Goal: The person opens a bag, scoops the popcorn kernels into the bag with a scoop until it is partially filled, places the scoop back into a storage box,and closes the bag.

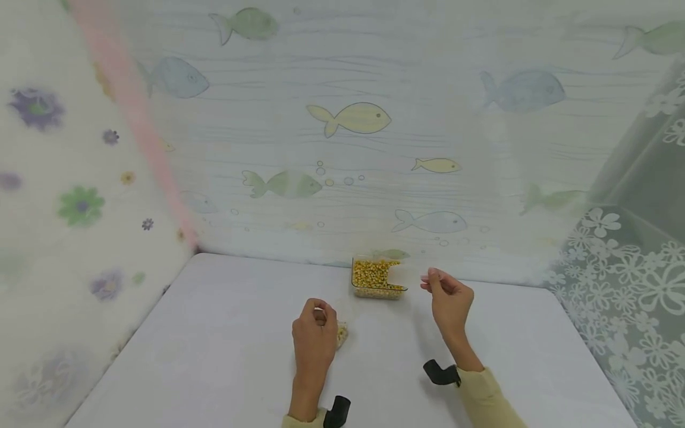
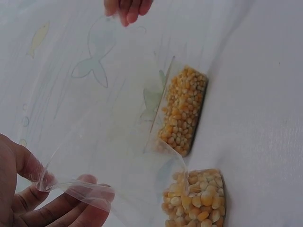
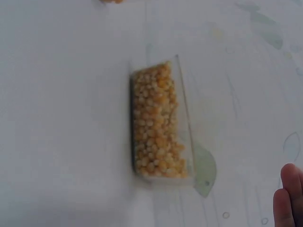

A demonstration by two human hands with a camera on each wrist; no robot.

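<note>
From my remote seat, I see the left hand (image 1: pixel 314 330) pinching the rim of a clear bag (image 2: pixel 194 201), thumb and fingers slightly parted, probably so the mouth won't collapse; kernels weigh its bottom down, lower centre of the head view. The right hand (image 1: pixel 452 302), right of centre, bunches its fingertips; I can't tell whether they hold anything. Beyond, the kernel box (image 1: pixel 374 276) sits near centre, presumably for easy reach

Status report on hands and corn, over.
Left hand holds clear bag, partly hiding it from head view. Right hand beside box, grip unclear. Corn in both bag and box.
</note>
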